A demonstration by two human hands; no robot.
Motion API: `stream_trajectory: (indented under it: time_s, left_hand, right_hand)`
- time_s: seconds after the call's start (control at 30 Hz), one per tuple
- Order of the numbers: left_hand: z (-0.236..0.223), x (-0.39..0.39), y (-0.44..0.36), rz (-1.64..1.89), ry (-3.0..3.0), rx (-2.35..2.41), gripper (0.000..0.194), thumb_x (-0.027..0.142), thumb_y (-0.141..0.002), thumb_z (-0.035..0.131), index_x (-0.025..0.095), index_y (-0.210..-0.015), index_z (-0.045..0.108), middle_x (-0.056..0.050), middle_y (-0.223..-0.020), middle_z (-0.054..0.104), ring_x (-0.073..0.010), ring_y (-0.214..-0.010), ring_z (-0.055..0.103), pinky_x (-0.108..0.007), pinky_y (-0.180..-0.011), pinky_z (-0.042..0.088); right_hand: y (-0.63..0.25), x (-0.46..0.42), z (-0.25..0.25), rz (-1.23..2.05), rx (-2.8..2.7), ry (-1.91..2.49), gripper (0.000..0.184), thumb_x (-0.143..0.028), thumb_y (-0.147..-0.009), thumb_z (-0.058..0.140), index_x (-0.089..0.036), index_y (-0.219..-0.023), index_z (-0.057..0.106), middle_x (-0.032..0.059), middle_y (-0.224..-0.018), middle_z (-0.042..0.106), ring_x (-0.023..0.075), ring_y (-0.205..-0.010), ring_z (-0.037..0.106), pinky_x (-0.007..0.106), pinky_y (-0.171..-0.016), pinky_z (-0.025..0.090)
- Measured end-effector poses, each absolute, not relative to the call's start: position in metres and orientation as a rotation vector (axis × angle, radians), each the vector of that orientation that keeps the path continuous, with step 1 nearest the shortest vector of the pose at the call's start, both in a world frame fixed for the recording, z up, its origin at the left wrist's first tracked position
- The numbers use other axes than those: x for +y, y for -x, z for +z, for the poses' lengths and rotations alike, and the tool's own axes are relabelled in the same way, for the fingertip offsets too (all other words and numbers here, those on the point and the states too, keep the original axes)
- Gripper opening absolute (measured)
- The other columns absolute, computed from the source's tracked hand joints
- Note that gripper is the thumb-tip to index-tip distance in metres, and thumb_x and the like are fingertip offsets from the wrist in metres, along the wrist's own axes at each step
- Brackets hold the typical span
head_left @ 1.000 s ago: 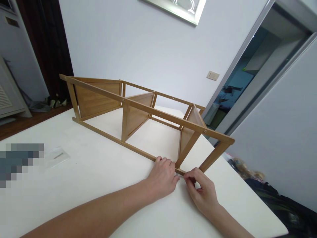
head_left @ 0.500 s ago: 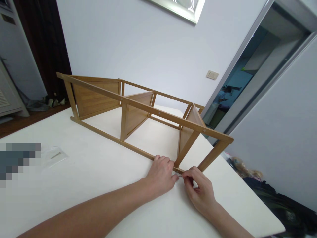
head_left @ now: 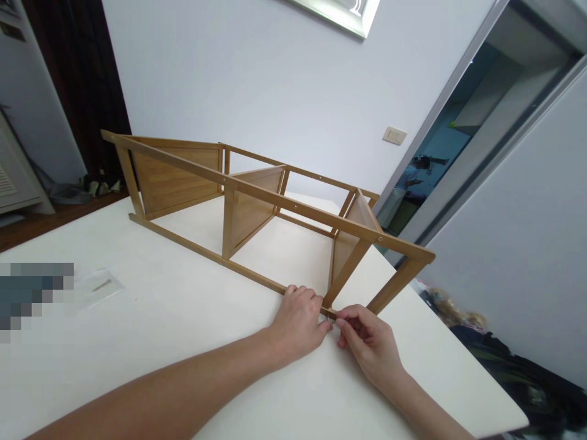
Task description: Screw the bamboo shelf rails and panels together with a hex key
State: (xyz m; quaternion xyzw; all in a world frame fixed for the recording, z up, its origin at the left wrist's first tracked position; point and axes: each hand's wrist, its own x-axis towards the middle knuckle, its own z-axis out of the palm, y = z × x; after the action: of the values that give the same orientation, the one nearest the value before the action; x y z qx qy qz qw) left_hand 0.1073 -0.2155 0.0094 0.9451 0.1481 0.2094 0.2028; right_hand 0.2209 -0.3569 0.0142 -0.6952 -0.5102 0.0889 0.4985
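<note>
A wooden shelf rack [head_left: 257, 192] lies on its side on the white table [head_left: 183, 379], its shelf panels standing upright. My left hand [head_left: 299, 321] is closed over the lower front rail, its fingers over the top and the thumb pointing right. Just right of it, my right hand [head_left: 369, 339] pinches a thin metal hex key [head_left: 328, 319] at the rail, near the joint of the right-hand shelf. Most of the key is hidden by the fingers, and I cannot see how it sits in the screw.
A clear plastic bag [head_left: 101, 287] with a small part in it lies on the table at left, beside a blurred-out dark patch. The wall with a light switch [head_left: 394, 135] stands behind. Dark cloth and bags [head_left: 504, 360] are heaped beyond the table's right edge.
The fingers of my right hand have turned and shifted their pinch around the hex key. My left hand stays on the rail, and the rack has hardly moved.
</note>
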Motion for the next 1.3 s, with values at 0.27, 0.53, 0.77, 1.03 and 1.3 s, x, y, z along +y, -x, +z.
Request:
stream_trajectory:
  time_s: [0.27,0.53,0.77,1.03,1.3]
  left_hand:
    - [0.0089,-0.2151,-0.1077,0.597,-2.654,0.398,0.024,0.04,-0.088,0.068,0.017,-0.092,0.068,-0.009,-0.095,0.072,-0.0276,-0.097,0.063,-0.043,-0.091,0.043]
    - [0.0101,-0.2165,-0.1057,0.611,-2.653,0.391,0.022,0.037,-0.089,0.067,0.016,-0.095,0.068,-0.009,-0.097,0.072,-0.0282,-0.098,0.063,-0.044,-0.093,0.042]
    - [0.008,-0.2159,-0.1056,0.623,-2.618,0.387,0.017,0.032,-0.086,0.07,0.016,-0.093,0.067,-0.008,-0.095,0.071,-0.0273,-0.096,0.063,-0.043,-0.093,0.042]
    - [0.0059,-0.2161,-0.106,0.629,-2.623,0.38,0.018,0.031,-0.086,0.071,0.016,-0.093,0.066,-0.008,-0.094,0.071,-0.0275,-0.097,0.063,-0.042,-0.093,0.043]
    - [0.0054,-0.2161,-0.1057,0.643,-2.632,0.378,0.016,0.031,-0.087,0.068,0.016,-0.092,0.065,-0.008,-0.094,0.071,-0.0275,-0.096,0.063,-0.044,-0.092,0.044]
  right_hand:
    - [-0.2202,-0.3589,0.0126,0.106,-1.198,1.718,0.03,-0.051,-0.091,0.065,-0.021,-0.089,0.069,0.0039,-0.069,0.072,0.0168,-0.053,0.067,0.027,-0.049,0.057]
    - [-0.2192,-0.3599,0.0104,0.071,-1.163,1.724,0.029,-0.051,-0.089,0.068,-0.022,-0.088,0.07,0.0031,-0.066,0.071,0.0177,-0.053,0.068,0.028,-0.05,0.059]
    - [-0.2195,-0.3622,0.0077,0.037,-1.24,1.701,0.025,-0.046,-0.093,0.064,-0.022,-0.089,0.069,0.004,-0.074,0.074,0.0177,-0.059,0.071,0.027,-0.053,0.061]
    - [-0.2208,-0.3628,0.0106,-0.083,-1.349,1.675,0.012,-0.031,-0.094,0.062,-0.022,-0.091,0.069,0.0036,-0.08,0.076,0.0171,-0.068,0.074,0.026,-0.061,0.063]
    - [-0.2207,-0.3647,0.0064,-0.081,-1.32,1.712,0.007,-0.03,-0.094,0.062,-0.024,-0.092,0.063,0.0027,-0.081,0.074,0.0163,-0.069,0.074,0.02,-0.049,0.057]
